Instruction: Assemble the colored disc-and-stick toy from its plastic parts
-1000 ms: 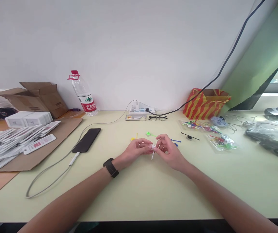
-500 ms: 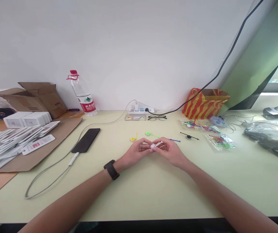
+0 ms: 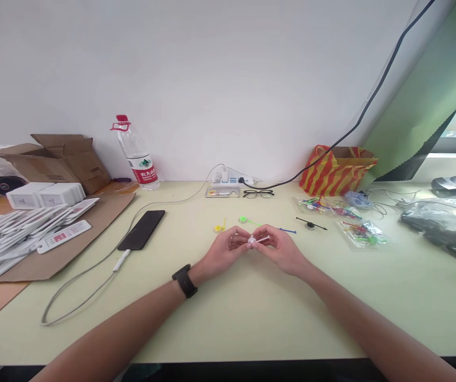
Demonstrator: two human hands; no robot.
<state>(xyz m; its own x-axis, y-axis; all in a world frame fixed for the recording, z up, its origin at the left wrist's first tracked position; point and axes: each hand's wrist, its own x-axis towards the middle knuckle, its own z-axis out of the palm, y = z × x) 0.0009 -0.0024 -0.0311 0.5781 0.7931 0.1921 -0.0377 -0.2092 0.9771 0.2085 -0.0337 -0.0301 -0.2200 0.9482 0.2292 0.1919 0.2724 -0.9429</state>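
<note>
Both hands meet at the middle of the table around a small white plastic piece with a round hub (image 3: pixel 252 241) and a thin stick (image 3: pixel 263 239). My left hand (image 3: pixel 226 250), with a black watch on its wrist, pinches the hub between thumb and fingers. My right hand (image 3: pixel 281 252) pinches the piece from the other side, where the stick points right. Beyond the fingers lie similar small pieces: a yellow one (image 3: pixel 218 228), a green one (image 3: pixel 243 219) and a blue stick (image 3: pixel 288 230) partly hidden by my right hand. A black one (image 3: pixel 310 225) with arrow-like ends lies to the right.
A phone (image 3: pixel 142 229) on a charging cable lies to the left, near a stack of white tags (image 3: pixel 21 239) on cardboard. Glasses (image 3: pixel 258 194), a clear case (image 3: pixel 222 192) and a power strip are at the back. Bags of coloured parts (image 3: pixel 363 233) and a striped bag (image 3: pixel 333 172) are right.
The white stick has turned slightly between my fingers and my right fingertips have shifted a little. Both hands stay in the same place, still around the white piece.
</note>
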